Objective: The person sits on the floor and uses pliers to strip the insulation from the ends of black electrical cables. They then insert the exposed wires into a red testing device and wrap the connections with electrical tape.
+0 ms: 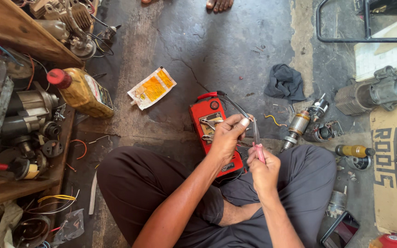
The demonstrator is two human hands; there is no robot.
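Note:
I sit cross-legged on a concrete floor. My left hand pinches a thin dark wire near its end, above a red meter lying on the floor by my knee. My right hand grips pink-handled pliers pointing up, their tip meeting the wire at my left fingertips. A motor armature lies on the floor just right of the hands.
A yellow oil bottle with a red cap and a yellow sachet lie at left. Wooden shelves hold motor parts. A dark rag, a grey engine part, cardboard and another person's toes are around.

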